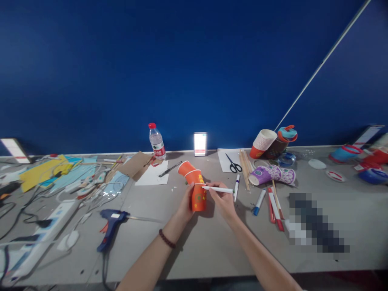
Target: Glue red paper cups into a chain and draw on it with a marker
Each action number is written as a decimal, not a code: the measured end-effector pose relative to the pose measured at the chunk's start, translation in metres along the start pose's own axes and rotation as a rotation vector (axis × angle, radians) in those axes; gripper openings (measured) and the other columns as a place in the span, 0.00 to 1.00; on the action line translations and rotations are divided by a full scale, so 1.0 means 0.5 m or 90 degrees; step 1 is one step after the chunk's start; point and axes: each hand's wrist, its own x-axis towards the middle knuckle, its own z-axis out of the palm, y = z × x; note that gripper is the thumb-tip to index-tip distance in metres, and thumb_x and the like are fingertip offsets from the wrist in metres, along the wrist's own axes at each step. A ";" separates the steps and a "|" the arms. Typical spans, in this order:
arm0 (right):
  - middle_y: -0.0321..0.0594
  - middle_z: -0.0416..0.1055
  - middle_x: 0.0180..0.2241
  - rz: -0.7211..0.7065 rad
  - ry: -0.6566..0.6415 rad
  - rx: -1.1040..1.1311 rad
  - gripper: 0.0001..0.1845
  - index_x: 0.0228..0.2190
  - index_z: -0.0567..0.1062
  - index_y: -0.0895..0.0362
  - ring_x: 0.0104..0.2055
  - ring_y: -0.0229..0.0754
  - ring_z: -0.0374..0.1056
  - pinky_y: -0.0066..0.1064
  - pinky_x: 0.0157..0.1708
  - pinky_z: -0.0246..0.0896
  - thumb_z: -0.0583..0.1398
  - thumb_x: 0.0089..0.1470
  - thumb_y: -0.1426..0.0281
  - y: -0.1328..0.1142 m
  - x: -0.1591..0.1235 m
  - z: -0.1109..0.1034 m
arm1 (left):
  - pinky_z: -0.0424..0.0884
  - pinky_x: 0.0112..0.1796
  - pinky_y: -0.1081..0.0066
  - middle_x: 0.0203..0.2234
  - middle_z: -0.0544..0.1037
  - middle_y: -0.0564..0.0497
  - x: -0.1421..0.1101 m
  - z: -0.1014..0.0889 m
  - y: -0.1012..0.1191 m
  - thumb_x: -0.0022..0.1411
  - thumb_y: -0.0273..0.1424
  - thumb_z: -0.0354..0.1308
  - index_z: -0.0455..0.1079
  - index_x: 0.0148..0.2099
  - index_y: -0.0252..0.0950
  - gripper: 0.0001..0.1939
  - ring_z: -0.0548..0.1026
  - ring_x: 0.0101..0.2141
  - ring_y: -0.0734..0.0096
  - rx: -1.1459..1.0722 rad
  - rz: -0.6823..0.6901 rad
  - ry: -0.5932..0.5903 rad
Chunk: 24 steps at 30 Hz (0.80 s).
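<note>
My left hand (pixel 186 204) is wrapped round the left side of a bent row of joined orange paper cups (pixel 198 199), which has yellow and green printing. The upper cups tilt to the left, with a white rim showing at the far end. In my right hand (pixel 222 201) is a white marker pen (pixel 220 189), held in a writing grip. Its tip points left and lies at or very near the cups' surface, by a white rim line; I cannot tell whether it touches. Beside my right hand lies another white marker (pixel 237 187).
A blue glue gun (pixel 113 222) and a power strip (pixel 45 238) with cables lie left. Behind stand a water bottle (pixel 157 142) and a lit phone (pixel 200 144). Rightward are scissors (pixel 234 165), wooden sticks (pixel 246 169), stacked cups (pixel 263 143), purple cups (pixel 271 174) and several markers (pixel 275 206).
</note>
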 end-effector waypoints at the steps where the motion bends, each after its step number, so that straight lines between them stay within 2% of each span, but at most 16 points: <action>1: 0.42 0.76 0.37 0.001 0.003 -0.001 0.09 0.32 0.75 0.55 0.43 0.48 0.72 0.39 0.46 0.64 0.63 0.52 0.62 -0.001 0.000 0.000 | 0.72 0.35 0.70 0.34 0.81 0.43 0.001 -0.001 -0.001 0.54 0.39 0.63 0.74 0.42 0.29 0.18 0.77 0.32 0.66 0.002 0.003 -0.001; 13: 0.42 0.77 0.36 -0.009 0.021 -0.020 0.09 0.32 0.74 0.54 0.41 0.47 0.73 0.38 0.44 0.65 0.62 0.53 0.62 -0.003 0.002 0.001 | 0.69 0.32 0.71 0.30 0.79 0.46 0.002 -0.004 -0.001 0.51 0.40 0.66 0.74 0.39 0.30 0.19 0.75 0.29 0.68 0.007 0.001 0.033; 20: 0.42 0.78 0.35 0.005 0.020 0.014 0.08 0.30 0.73 0.55 0.43 0.48 0.73 0.38 0.44 0.65 0.62 0.51 0.63 -0.004 0.002 0.002 | 0.70 0.34 0.71 0.33 0.80 0.43 -0.001 -0.002 0.001 0.53 0.41 0.64 0.75 0.39 0.29 0.19 0.76 0.31 0.66 0.019 -0.005 -0.006; 24: 0.42 0.77 0.35 0.005 0.031 0.012 0.10 0.31 0.73 0.55 0.42 0.48 0.73 0.38 0.43 0.66 0.63 0.51 0.61 0.000 0.003 0.001 | 0.70 0.32 0.71 0.31 0.80 0.45 -0.002 -0.001 0.001 0.54 0.39 0.63 0.74 0.40 0.30 0.17 0.76 0.29 0.67 0.005 -0.004 0.016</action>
